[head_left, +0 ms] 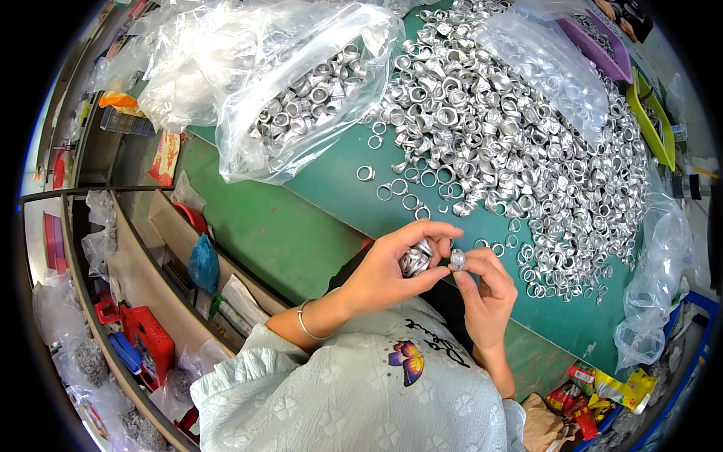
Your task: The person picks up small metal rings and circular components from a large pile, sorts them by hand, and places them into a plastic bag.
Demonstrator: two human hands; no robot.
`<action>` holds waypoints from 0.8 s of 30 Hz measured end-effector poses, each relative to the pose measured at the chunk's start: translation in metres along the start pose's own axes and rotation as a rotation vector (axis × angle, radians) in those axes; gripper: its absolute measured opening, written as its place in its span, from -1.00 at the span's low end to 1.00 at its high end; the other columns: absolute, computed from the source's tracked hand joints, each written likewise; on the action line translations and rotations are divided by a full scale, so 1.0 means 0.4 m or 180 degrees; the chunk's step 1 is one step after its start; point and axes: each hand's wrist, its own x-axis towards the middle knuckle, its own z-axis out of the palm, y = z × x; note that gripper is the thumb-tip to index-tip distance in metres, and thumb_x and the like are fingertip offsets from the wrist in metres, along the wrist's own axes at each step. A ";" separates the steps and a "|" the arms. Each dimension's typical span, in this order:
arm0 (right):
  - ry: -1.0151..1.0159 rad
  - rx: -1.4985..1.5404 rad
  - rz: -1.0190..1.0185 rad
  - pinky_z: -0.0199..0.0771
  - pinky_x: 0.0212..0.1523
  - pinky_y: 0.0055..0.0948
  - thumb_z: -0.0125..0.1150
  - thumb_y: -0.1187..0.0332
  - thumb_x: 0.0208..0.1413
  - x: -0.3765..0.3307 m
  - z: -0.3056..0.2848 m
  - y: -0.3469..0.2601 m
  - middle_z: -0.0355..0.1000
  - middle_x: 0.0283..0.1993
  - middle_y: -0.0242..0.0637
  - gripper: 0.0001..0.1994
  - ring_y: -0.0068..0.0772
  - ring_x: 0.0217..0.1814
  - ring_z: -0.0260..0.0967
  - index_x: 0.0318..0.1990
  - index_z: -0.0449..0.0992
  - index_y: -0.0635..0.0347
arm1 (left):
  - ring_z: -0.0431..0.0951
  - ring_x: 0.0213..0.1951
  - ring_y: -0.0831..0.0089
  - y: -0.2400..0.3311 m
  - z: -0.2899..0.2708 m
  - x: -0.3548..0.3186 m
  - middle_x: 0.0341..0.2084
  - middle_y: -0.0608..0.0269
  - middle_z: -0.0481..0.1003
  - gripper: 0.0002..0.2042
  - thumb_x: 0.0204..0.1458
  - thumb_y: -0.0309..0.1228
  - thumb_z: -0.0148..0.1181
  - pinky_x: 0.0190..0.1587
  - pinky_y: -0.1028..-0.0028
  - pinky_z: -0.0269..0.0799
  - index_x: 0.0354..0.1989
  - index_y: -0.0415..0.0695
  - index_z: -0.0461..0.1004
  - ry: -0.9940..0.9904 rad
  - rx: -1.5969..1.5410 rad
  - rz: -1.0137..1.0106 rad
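Observation:
My left hand [398,260] curls around a small cluster of silver rings [416,258], its thumb and fingers bent about them. Close beside it, my right hand [486,290] pinches a single silver ring [458,260] between thumb and fingertips. The left fingertips reach almost to that ring; whether they touch it I cannot tell. Both hands are above the near edge of the green table [331,177]. Beyond them spreads a large heap of silver rings [482,113], with several loose ones [410,202] lying at its near left side.
A clear plastic bag of rings [316,98] lies at the back left, and a plastic sheet [542,68] covers part of the heap. Purple [602,49] and lime-green bins [654,120] line the right edge. Shelves [162,248] stand left; a blue crate [697,301] stands lower right.

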 end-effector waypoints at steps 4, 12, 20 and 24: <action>0.0166 0.0008 -0.0235 0.31 -0.28 -0.54 0.22 0.62 -0.11 0.000 0.003 0.009 0.38 -0.31 -0.25 -0.86 -0.45 -0.31 0.31 -0.32 0.51 0.35 | 0.26 -0.35 0.65 0.007 0.008 -0.006 -0.23 0.27 0.25 -0.44 -0.07 -0.72 0.06 -0.28 0.64 0.21 0.18 -0.24 0.10 -0.0050 -0.0005 0.0174; 0.0023 -0.0070 -0.0460 0.32 -0.31 -0.54 0.23 0.66 -0.15 0.004 0.004 -0.005 0.38 -0.32 -0.26 -0.82 -0.45 -0.31 0.32 -0.32 0.52 0.35 | 0.27 -0.31 0.61 0.023 0.026 -0.014 -0.14 0.24 0.18 -0.36 -0.04 -0.72 -0.02 -0.22 0.61 0.22 0.26 -0.22 -0.06 -0.0447 -0.0457 -0.0102; 0.0314 -0.0099 -0.0557 0.26 -0.19 -0.46 0.23 0.63 -0.18 0.002 -0.001 -0.001 0.36 -0.23 -0.25 -0.83 -0.37 -0.18 0.26 -0.35 0.54 0.30 | 0.38 -0.33 0.57 0.039 0.018 -0.018 -0.15 0.18 0.39 -0.50 0.01 -0.64 -0.04 -0.33 0.58 0.34 0.20 -0.29 0.13 -0.0192 -0.0742 -0.0695; -0.0141 -0.1097 -0.1093 0.26 -0.18 -0.37 0.25 0.60 -0.25 0.025 -0.022 -0.020 0.36 -0.21 -0.24 -0.81 -0.27 -0.19 0.25 -0.37 0.55 0.23 | 0.50 -0.37 0.49 0.048 0.011 -0.008 -0.28 0.13 0.47 -0.55 0.03 -0.63 -0.07 -0.50 0.59 0.40 0.16 -0.32 0.20 -0.0345 -0.1316 -0.1319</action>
